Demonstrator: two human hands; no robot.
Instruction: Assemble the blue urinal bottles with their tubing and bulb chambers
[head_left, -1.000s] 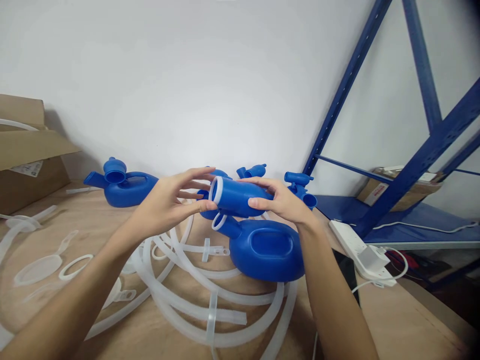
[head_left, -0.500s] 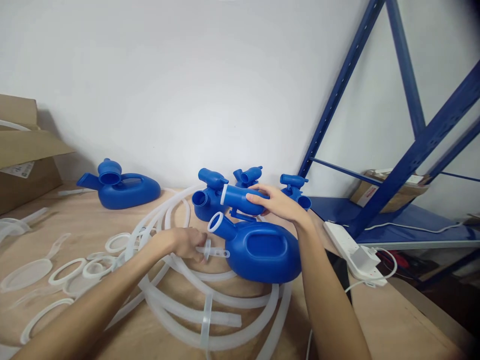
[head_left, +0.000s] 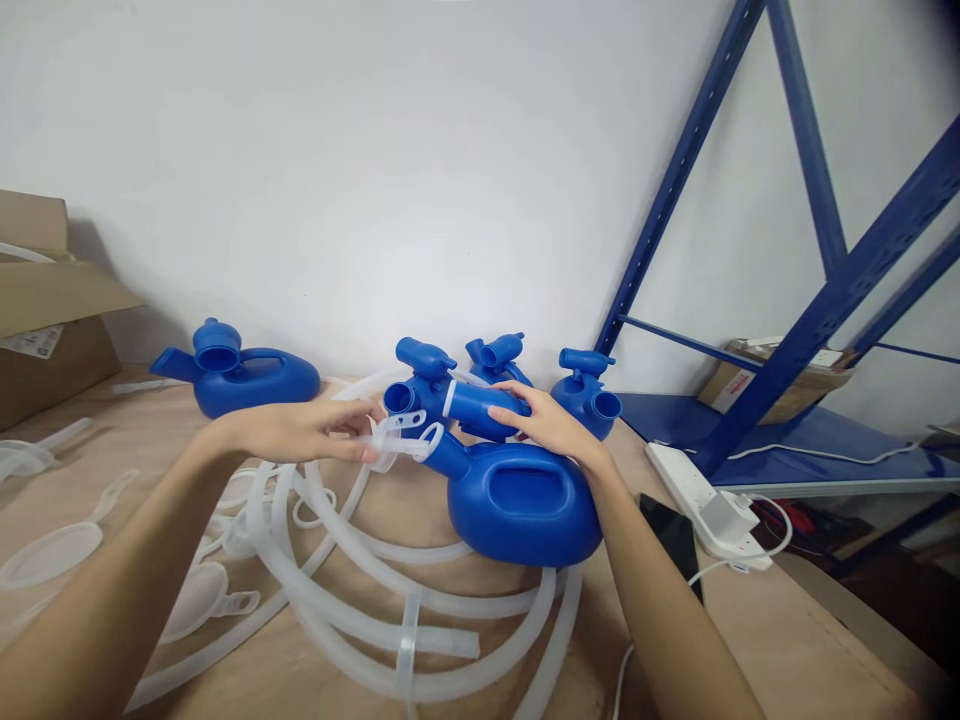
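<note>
My left hand point(head_left: 341, 430) pinches a translucent plastic strap piece point(head_left: 387, 443) with holes at its end, held in front of the white-ringed mouth of a blue bottle point(head_left: 525, 505). That bottle lies on its side with its handle recess facing me. My right hand point(head_left: 546, 420) is wrapped round a blue cylindrical part point(head_left: 478, 404) with a white rim, just above the bottle. Coils of clear tubing point(head_left: 442, 685) lie around and below the bottle.
Another blue bottle point(head_left: 259, 388) stands at the left by the wall, with several more behind my right hand. White lids and rings point(head_left: 56, 552) lie at the left near a cardboard box point(head_left: 56, 355). A power strip point(head_left: 686, 490), dark phone point(head_left: 671, 535) and blue shelf point(head_left: 780, 440) are at the right.
My left hand has risen from the tubing to the bottle's mouth with the translucent piece. Some rings and lids at the left have shifted. My right hand has barely moved.
</note>
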